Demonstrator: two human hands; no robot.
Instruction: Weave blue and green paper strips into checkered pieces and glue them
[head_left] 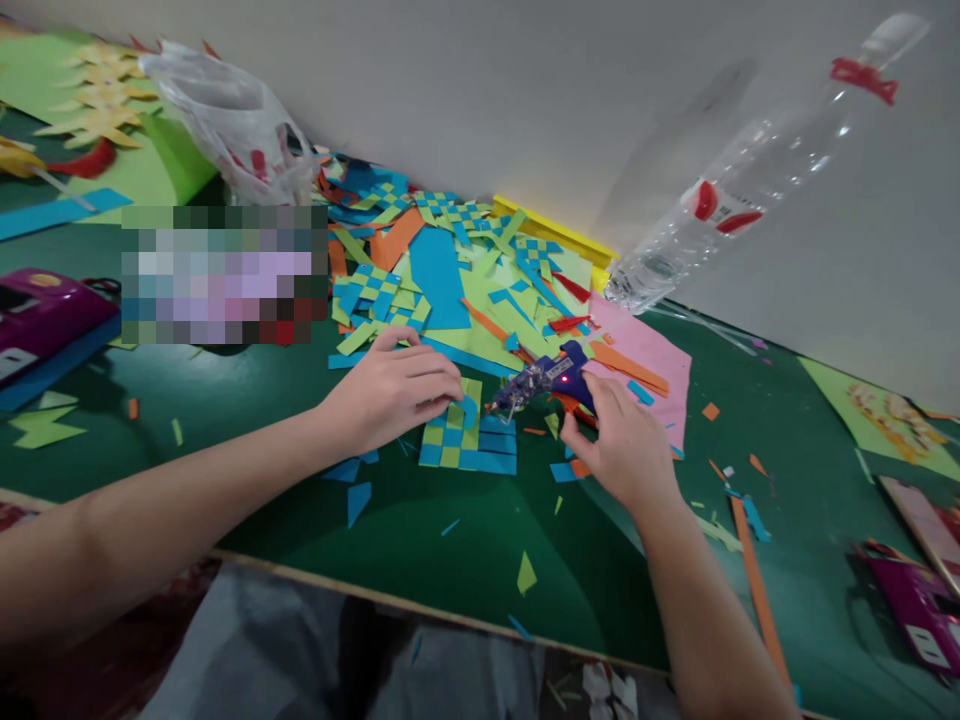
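A small woven mat of blue and green paper strips (466, 440) lies on the green table (420, 560). My left hand (394, 388) rests on the mat's upper left edge, fingers pressed together and pinching a strip. My right hand (619, 440) grips a blue glue gun (551, 380) with a glittery body and a lit red lamp. The gun's nozzle points left toward the mat's top right corner, close to my left fingertips.
A heap of woven paper mats and coloured strips (450, 270) lies behind the hands, with pink paper (649, 355) at its right. A clear plastic bottle (742, 190) leans on the wall. A plastic bag (232, 125) sits back left. Purple tools (37, 315) (919, 605) flank the table.
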